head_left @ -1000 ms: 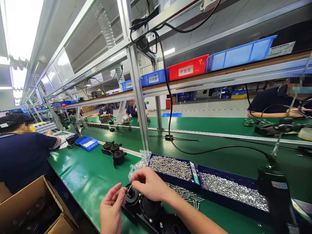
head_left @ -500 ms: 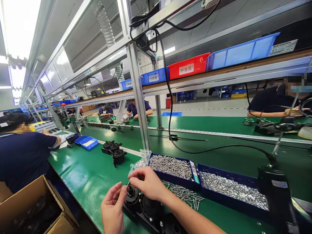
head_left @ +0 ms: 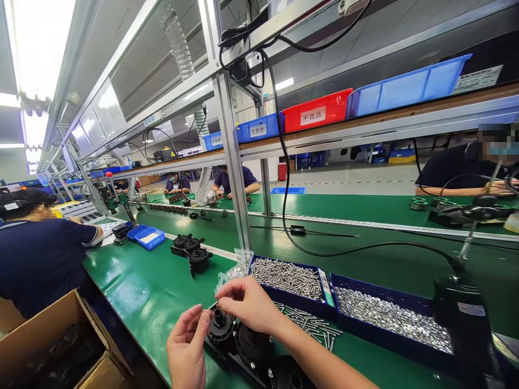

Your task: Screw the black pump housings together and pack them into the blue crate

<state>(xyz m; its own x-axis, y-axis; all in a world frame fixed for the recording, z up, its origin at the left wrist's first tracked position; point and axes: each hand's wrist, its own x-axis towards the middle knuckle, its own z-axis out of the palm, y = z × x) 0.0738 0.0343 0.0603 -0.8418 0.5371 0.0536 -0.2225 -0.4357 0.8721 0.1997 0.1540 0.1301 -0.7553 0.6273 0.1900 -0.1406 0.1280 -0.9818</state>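
Note:
My right hand pinches a thin metal screw between thumb and fingertips, above the left end of a black plastic assembly. Close to its left, my left hand has thumb and forefinger pressed together on something small, mostly hidden by the fingertips. The assembly lies on the green bench, with round housings and several screws standing in it. Behind my right forearm are loose screws, a blue bin of screws and a blue bin of washers.
A black power screwdriver hangs at the right. Another black assembly and a blue tray lie further left. A cardboard box stands at the lower left, near a seated person. Other people sit across the bench.
My hands have moved slightly apart, and the screw in my right hand has come away from my left fingertips. The whole view has shifted a little.

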